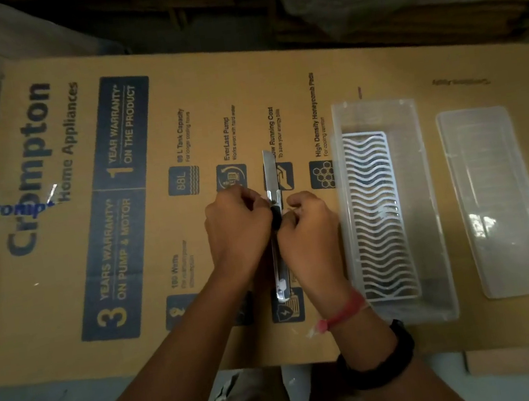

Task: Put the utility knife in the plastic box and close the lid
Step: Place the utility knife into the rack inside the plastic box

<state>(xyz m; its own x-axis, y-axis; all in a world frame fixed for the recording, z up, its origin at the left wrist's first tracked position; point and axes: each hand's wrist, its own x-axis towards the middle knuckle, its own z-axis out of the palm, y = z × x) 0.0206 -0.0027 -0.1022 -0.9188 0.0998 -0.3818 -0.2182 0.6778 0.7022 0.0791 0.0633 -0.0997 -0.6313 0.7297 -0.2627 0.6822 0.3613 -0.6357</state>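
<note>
On cardboard (pixel 66 296), both hands (pixel 237 224) (pixel 309 224) grip the knife (pixel 281 266); box (pixel 376 109) holds a white grate (pixel 378 218).

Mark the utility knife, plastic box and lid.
utility knife (pixel 270 169): head view, extended blade.
plastic box (pixel 375 106): head view, far rim.
lid (pixel 489 168): head view, flat top, lying right of the box.

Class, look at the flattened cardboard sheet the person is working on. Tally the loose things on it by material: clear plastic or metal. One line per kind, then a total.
Clear plastic: 2, the plastic box and its lid
Metal: 1, the utility knife
Total: 3
</note>
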